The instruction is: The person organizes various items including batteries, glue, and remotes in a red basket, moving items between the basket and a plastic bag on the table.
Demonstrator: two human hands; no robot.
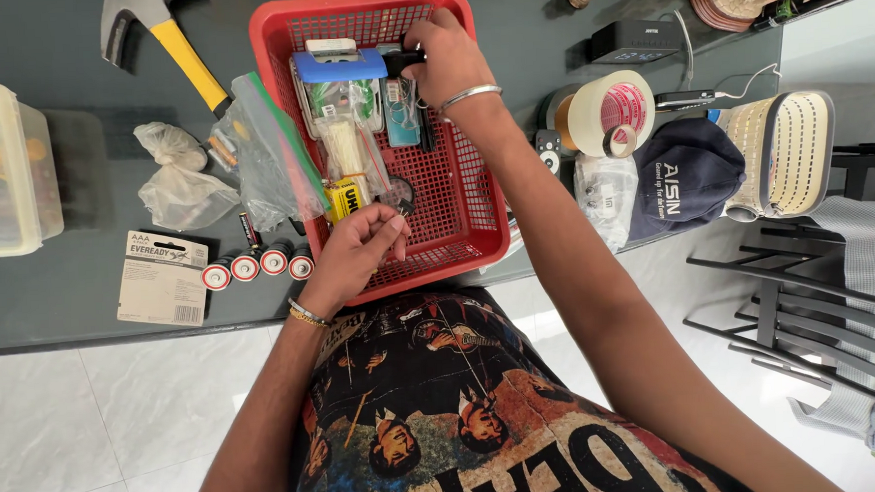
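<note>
While standing over a dark table (76,311), a person is reaching both hands into a red plastic basket (460,201). The right hand (446,61) is closing its fingers around a small black object (403,58) at the basket's far end; the left hand (357,251) is pinching a small dark item (402,200) at the near edge, beside four batteries (258,264).

- One head-worn view only; it looks steeply down from above the person's chest
- Close range; faces the dark table (86,311) edge and floor beyond
</note>
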